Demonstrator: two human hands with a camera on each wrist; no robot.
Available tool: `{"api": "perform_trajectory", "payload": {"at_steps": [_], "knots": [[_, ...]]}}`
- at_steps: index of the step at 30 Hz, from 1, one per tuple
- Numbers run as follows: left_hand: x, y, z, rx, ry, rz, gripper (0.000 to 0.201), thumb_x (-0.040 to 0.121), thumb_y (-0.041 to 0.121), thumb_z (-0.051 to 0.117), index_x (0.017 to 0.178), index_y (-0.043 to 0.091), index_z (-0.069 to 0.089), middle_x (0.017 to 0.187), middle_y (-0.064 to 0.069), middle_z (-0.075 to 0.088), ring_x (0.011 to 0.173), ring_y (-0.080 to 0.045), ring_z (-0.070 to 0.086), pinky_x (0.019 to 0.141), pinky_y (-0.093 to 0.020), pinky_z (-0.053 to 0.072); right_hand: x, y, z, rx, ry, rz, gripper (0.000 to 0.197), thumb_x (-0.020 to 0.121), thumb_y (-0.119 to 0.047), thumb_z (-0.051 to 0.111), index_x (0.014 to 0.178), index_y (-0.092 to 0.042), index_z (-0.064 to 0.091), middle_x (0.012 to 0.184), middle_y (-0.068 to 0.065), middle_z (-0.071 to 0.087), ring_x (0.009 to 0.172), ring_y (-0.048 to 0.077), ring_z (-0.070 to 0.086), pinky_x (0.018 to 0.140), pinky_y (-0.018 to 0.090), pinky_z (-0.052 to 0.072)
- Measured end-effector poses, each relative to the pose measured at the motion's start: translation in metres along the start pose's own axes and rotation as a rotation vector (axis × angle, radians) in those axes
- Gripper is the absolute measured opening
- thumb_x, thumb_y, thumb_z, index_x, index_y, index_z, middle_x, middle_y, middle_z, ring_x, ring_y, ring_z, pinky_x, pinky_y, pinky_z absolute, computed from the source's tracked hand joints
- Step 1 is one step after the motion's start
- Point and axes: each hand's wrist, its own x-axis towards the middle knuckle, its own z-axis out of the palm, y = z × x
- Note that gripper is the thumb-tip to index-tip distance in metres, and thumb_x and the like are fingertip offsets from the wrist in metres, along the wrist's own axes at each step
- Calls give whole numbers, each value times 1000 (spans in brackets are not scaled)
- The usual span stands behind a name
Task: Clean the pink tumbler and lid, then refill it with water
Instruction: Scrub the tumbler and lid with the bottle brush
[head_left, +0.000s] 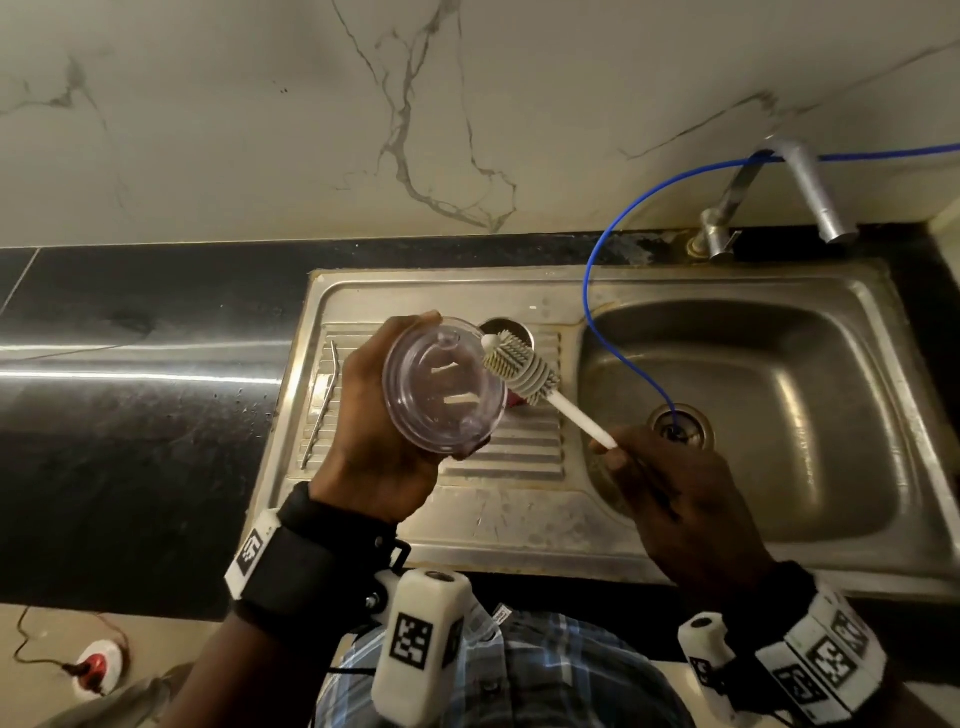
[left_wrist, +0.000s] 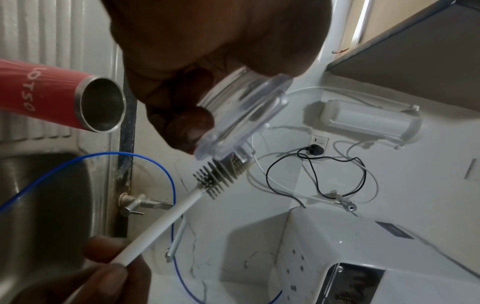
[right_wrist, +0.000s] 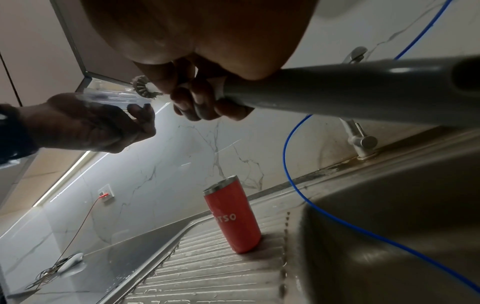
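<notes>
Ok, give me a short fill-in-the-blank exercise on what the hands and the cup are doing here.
1. The left hand holds the clear ____.
2. The right hand holds a brush by its white ____.
3. The pink tumbler stands upright on the ribbed ____ beside the sink basin.
4. The blue hose runs down into the sink's ____.

Missing words: lid; handle; drainboard; drain

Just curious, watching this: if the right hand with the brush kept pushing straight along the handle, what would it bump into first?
Most likely the clear lid held in the left hand: the brush bristles already sit at its edge. The right hand itself is further back.
</notes>
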Motion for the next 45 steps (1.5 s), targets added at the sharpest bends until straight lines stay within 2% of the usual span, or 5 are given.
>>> {"api": "perform_trajectory", "payload": {"at_steps": [9,15,20,37,45], "knots": [[1,-11,7,22,-87,88,84,49,41,96,116,3,63,112,-19,72,92,-36,75,54,-37,63,7,-18,6,89,7,94,32,107,-39,44,104,-19,69,63,-7,49,52,13,47,50,37,40],[-2,-2,5,-143,-57,13,46,89,49,54,91,10,78,93,-12,76,75,-24,75,59,-31,62,-7,-15,8,109,-16,105,29,107,-43,45,107,-25,68,68,-8,54,54,11,50,50,35,41],[-7,-14,15,3,-21,72,23,92,36,65,94,17,78,103,-12,78,90,-33,76,68,-46,62,3,-25,17,138,19,222,29,106,-47,42,103,-30,66,61,4,50,49,18,45,48,42,38],[-7,-15,15,-246,-13,-37,52,98,44,47,86,6,81,84,-12,73,61,-21,70,46,-25,56,-14,-17,3,107,-31,60,27,105,-36,51,112,-22,72,62,-11,46,51,4,43,50,22,33],[-4,-18,17,-328,1,-179,49,100,34,45,96,1,80,95,-19,70,74,-27,66,48,-23,54,-16,-9,-1,130,-37,75,21,106,-33,52,112,-26,71,71,0,60,61,24,59,55,44,47]]}}
